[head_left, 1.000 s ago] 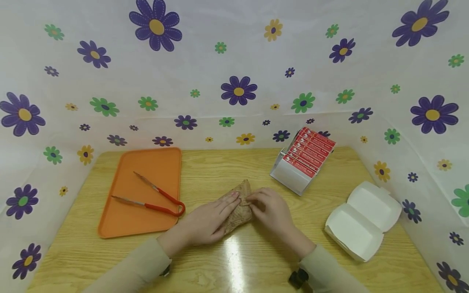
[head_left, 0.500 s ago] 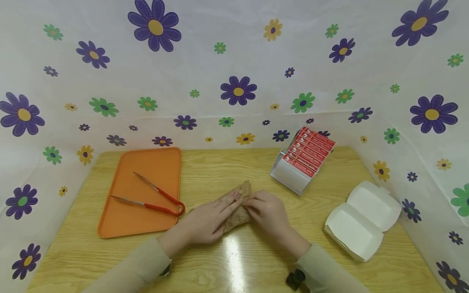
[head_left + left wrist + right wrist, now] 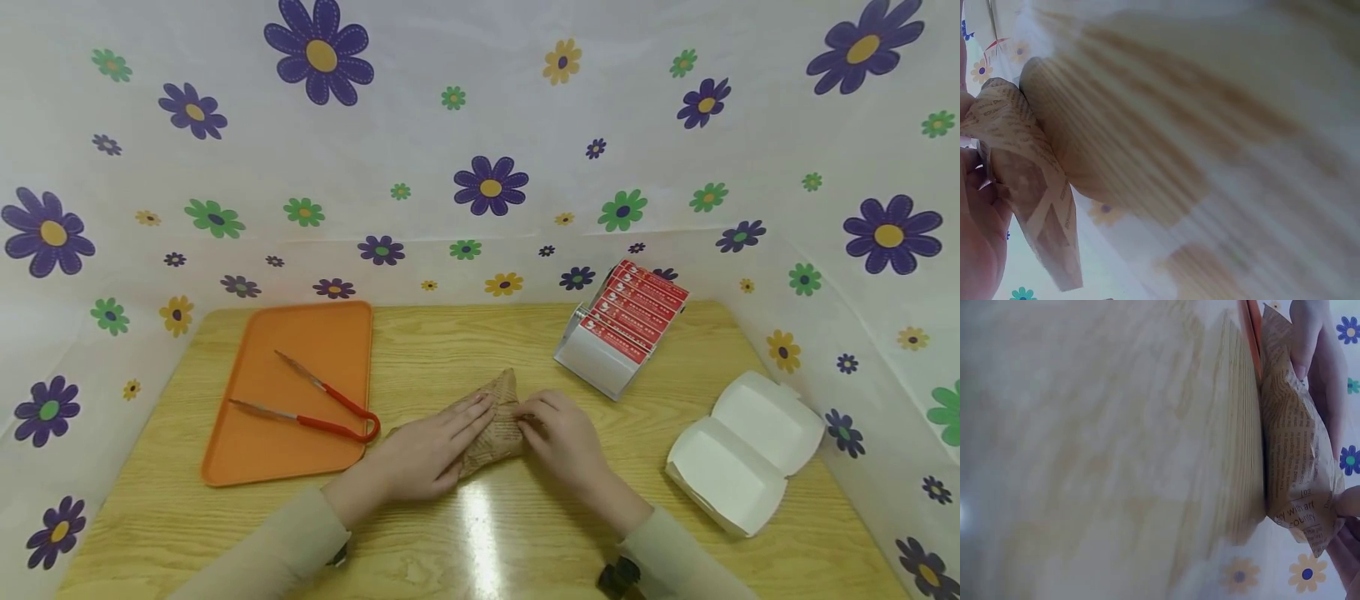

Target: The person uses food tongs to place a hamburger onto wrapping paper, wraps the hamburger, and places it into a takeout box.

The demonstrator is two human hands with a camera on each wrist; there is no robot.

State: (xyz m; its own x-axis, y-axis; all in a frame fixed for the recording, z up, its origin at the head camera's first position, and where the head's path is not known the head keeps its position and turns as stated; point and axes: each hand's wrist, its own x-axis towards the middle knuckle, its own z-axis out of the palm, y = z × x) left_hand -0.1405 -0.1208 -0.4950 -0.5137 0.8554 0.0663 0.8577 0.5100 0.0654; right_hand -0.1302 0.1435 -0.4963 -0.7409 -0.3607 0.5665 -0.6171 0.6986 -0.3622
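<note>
A wrapped parcel of brown printed paper (image 3: 495, 437) lies on the wooden table in front of me, its pointed corner sticking up at the far end. Across its left part rests my left hand (image 3: 423, 454), fingers straight and close together, thumb along the near side. My right hand (image 3: 562, 437) pinches the paper at the right end between thumb and fingertips. In the right wrist view, printed lettering shows on the side of the parcel (image 3: 1300, 450), with the pinched end at my right fingers (image 3: 1349, 503). What the paper wraps is hidden.
An orange tray (image 3: 330, 333) at the left carries red-handled tongs (image 3: 330, 427), their handle end over its edge. A dispenser with red labels (image 3: 626, 329) stands back right. An open white takeaway box (image 3: 723, 475) sits at the right. Flower-printed sheeting (image 3: 420, 133) encloses the table.
My right hand went a little left toward the left fingertips, then back right, with the paper's end folding in and spreading out again. My left hand has stayed on the parcel.
</note>
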